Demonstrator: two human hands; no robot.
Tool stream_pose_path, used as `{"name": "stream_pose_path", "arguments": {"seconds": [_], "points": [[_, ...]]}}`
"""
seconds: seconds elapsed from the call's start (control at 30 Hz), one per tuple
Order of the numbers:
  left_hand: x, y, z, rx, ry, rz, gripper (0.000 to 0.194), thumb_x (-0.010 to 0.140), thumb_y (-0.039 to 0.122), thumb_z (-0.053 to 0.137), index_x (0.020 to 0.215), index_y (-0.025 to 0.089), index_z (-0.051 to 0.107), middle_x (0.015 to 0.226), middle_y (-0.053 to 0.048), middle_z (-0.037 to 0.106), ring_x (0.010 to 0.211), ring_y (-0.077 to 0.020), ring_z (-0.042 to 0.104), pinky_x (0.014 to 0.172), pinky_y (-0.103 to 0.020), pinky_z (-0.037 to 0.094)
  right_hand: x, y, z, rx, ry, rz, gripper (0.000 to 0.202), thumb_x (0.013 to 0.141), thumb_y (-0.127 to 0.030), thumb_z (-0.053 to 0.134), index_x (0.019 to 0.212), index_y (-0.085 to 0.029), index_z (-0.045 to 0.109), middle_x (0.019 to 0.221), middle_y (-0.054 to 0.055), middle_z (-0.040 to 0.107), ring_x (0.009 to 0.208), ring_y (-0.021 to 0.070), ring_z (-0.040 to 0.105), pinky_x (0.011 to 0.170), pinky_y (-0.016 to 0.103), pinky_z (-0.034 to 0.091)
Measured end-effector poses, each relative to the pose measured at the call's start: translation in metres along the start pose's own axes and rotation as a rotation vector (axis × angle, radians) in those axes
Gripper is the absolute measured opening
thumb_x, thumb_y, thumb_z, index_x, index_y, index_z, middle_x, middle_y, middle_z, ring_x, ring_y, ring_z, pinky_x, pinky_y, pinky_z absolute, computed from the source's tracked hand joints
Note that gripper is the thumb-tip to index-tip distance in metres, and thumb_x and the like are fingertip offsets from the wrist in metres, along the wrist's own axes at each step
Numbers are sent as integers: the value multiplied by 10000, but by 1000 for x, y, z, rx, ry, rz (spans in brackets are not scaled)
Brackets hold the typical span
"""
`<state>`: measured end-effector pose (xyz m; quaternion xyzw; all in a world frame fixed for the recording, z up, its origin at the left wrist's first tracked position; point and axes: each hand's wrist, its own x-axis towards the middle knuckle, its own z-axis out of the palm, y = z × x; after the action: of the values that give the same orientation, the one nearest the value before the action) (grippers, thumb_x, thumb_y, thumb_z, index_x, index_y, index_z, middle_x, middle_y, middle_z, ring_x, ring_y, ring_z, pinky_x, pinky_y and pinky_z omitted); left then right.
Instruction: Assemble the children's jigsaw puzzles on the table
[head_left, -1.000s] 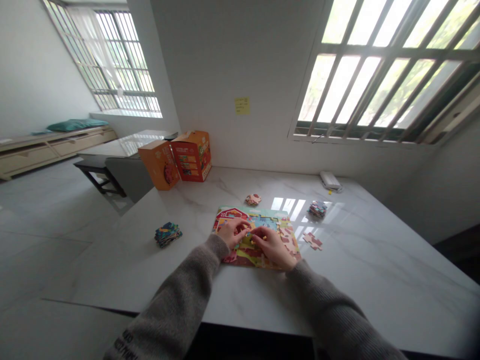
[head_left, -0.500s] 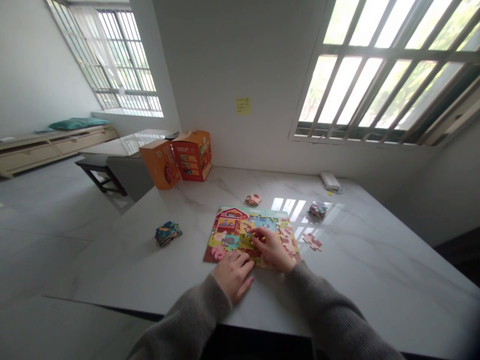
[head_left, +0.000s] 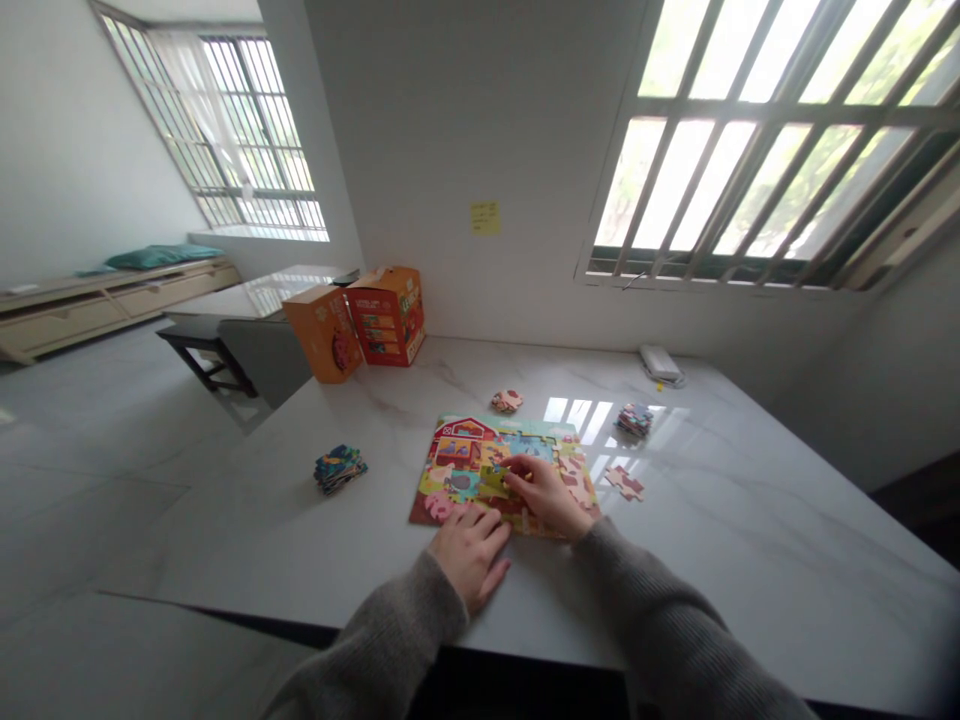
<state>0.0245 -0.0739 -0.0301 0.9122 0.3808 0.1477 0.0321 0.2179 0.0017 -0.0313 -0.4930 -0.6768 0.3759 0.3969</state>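
1. Far to the left of both hands, beyond them, an orange box point(head_left: 319, 330) stands just beside a red box point(head_left: 384, 318)
2. Left of the left hand and a little beyond it, a stack of dark pieces point(head_left: 340, 468) lies apart from the puzzle
3. The farm puzzle point(head_left: 480, 470) lies flat under the fingers of both hands; its left side, with barn, hen and pig, looks filled, so I judge the picture well advanced
4. The left hand point(head_left: 466, 552) rests palm down, its fingers lightly spread over the puzzle's near edge, gripping nothing that shows
5. Straight beyond the right hand, past the puzzle's far edge, sits a small pink pile point(head_left: 507, 401)
6. The right hand point(head_left: 547, 495) brings thumb and forefinger narrowly together over the puzzle's middle; at this size I cannot tell whether they pinch a piece or any gap remains beneath
7. Right of that pinch, a loose brown-and-pink piece point(head_left: 625, 484) lies off the puzzle, seemingly unplaced, with a mixed stack point(head_left: 634, 420) beyond it
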Motion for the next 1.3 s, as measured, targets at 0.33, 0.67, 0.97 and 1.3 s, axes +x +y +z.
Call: {"name": "stream_pose_path", "arguments": {"seconds": [0.33, 0.67, 0.97, 1.3], "points": [[0, -1, 0, -37, 2, -17, 404, 906, 374, 556, 1275, 212, 584, 1197, -104, 622, 1105, -303, 510, 989, -479, 408, 0, -8, -8, -2, 155, 32, 241, 837, -362, 607, 936, -170, 712, 885, 54, 728, 818, 193, 648, 770, 321, 511], [9, -13, -14, -198, 236, -24, 197, 917, 243, 529, 1063, 207, 656, 976, -65, 685, 950, -234, 603, 862, -383, 486, -1, -10, -15, -6, 209, 64, 290, 843, -415, 615, 971, -177, 721, 907, 48, 741, 805, 187, 652, 767, 316, 514], [51, -58, -20, -56, 356, 51, 360, 823, 262, 670, 1175, 212, 617, 1306, -105, 595, 1196, -291, 525, 1027, -452, 433, -4, -10, -11, 134, 132, -25, 289, 867, -452, 631, 962, -189, 704, 909, 48, 731, 849, 201, 663, 789, 331, 524], [49, -65, -5, -88, 446, 135, 180, 885, 260, 634, 1061, 221, 647, 1185, -69, 691, 1082, -242, 622, 939, -404, 479, -7, -16, -12, 189, 111, -13, 297, 863, -453, 642, 959, -179, 708, 927, 60, 731, 864, 203, 662, 813, 332, 520]]}}
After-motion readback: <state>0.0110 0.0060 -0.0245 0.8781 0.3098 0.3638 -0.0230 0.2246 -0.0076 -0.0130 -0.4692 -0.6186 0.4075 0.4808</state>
